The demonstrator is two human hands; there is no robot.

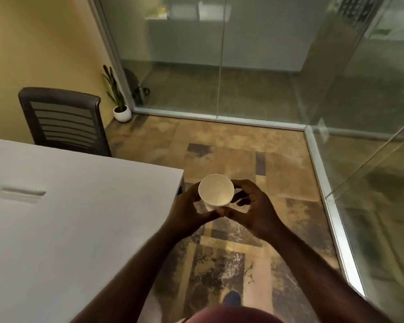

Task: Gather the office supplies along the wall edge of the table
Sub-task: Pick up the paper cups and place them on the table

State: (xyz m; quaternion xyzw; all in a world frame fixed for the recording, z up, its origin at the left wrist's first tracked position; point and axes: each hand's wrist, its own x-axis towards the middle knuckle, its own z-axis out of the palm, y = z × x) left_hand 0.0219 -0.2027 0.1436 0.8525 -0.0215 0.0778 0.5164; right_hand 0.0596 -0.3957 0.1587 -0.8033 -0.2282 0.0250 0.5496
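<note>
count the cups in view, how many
1. The cup is held off the table's corner, over the floor, between the left hand and right hand. More may sit outside the frame.

A person seen from above, both forearms bare from elbow to wrist, with no sleeve, watch or band showing on either. The left hand (187, 209) and the right hand (254, 207) are bare too, without gloves or rings that can be made out. At the bottom edge of the view, a rounded stretch of dull reddish-pink garment (231, 314) covers the body; its cut cannot be told. Below the arms, the toe of a blue shoe (231, 297) shows, blurred. A pale strip at the garment's lower left edge is too unclear to identify.
</note>
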